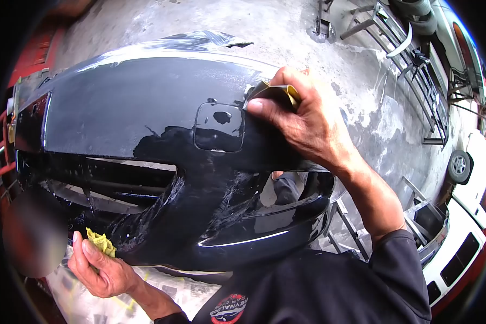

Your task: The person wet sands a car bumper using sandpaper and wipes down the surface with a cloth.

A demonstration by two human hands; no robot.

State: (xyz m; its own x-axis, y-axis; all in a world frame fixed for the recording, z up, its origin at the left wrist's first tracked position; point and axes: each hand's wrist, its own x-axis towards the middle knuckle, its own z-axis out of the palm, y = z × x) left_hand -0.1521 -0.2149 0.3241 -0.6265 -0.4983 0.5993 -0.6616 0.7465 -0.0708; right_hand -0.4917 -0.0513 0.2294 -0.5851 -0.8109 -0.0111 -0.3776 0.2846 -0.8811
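Observation:
A black car bumper (pixel 119 108) lies across the view, its surface wet and dull in places, with whitish streaks along the far edge. My right hand (pixel 313 119) pinches a folded piece of sandpaper (pixel 278 93), dark on one face and yellow on the other, against the bumper's upper right part. Just left of those fingers is a square outlined panel (pixel 219 127) with a dark wet spot. Down at the near left edge, my left hand (pixel 105 272) is closed on a crumpled yellow cloth (pixel 101 242). The sandpaper's contact edge is partly hidden by my fingers.
Metal racks (pixel 416 81) stand on the wet concrete floor (pixel 286 27) at the right. A white vehicle (pixel 464 237) and a wheel (pixel 460 166) are beyond them. Stand legs (pixel 345 229) show beneath the bumper. Red structures (pixel 32 54) stand at the far left.

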